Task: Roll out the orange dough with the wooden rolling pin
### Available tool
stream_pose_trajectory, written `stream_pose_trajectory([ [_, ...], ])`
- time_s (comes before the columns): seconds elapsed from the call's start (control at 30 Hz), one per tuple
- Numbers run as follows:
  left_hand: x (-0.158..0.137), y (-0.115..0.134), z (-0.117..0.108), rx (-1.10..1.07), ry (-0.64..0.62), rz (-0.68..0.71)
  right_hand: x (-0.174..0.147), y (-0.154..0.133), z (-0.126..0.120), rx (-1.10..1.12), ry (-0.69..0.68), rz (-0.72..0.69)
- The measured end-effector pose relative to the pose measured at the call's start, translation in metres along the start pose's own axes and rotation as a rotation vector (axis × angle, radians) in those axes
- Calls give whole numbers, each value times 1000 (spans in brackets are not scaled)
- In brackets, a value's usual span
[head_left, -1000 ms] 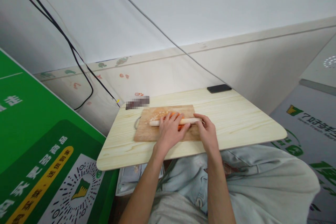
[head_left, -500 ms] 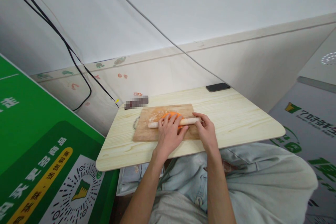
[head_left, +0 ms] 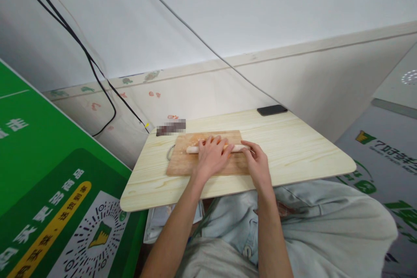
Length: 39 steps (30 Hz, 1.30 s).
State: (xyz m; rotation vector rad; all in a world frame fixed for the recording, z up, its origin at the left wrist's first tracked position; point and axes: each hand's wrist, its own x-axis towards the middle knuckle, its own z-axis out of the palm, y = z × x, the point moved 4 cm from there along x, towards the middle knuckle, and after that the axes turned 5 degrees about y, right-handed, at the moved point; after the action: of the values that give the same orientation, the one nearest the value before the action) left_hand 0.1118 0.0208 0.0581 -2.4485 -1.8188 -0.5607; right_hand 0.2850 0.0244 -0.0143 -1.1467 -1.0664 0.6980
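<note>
A pale wooden rolling pin (head_left: 193, 150) lies crosswise on a wooden cutting board (head_left: 182, 167). My left hand (head_left: 213, 154) rests flat over the middle of the pin, its fingers stretched out past it towards the far side. My right hand (head_left: 258, 160) is closed on the pin's right end, thumb and fingers pinching it. Under the left hand, the flat orange dough is almost wholly hidden; only a sliver of orange shows around the fingers. White flour and orange crumbs dust the far left of the board.
The board lies on a light wood-grain table (head_left: 302, 152). A black phone (head_left: 272, 110) sits at the far right edge. A blurred dark object (head_left: 171, 127) lies at the back left. Cables (head_left: 94, 63) hang along the wall; a green panel (head_left: 61, 152) stands left.
The rolling pin has moved slightly away from me, with the left hand sliding forward over it and covering the orange dough. My right hand stays at the pin's right end.
</note>
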Motion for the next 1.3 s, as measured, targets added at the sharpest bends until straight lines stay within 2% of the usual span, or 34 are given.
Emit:
stream_pose_trajectory([
  [0.17,10,-4,2,11,-22,8,-1,-1,1,70,5,24],
  [0.43,37,-14,10,36,-64,26,1,0,-1,53,31,-19],
  [0.53,38,-14,11,40,-70,20,1,-1,-2,38,35,-22],
  [0.67,24,-9,7,32,-31,39,-1,-2,-3,27,31,-15],
  [0.8,-3,-4,3,16,2,71,-2,-2,-2,32,29,-7],
  [1.03,-48,-7,9,-28,76,107,-1,-3,-2,31,32,-2],
  [1.13,-50,-8,11,-24,76,115,-1,-4,-2,32,35,2],
  [1.3,-31,-8,9,-23,43,110,-1,-4,-2,43,27,11],
])
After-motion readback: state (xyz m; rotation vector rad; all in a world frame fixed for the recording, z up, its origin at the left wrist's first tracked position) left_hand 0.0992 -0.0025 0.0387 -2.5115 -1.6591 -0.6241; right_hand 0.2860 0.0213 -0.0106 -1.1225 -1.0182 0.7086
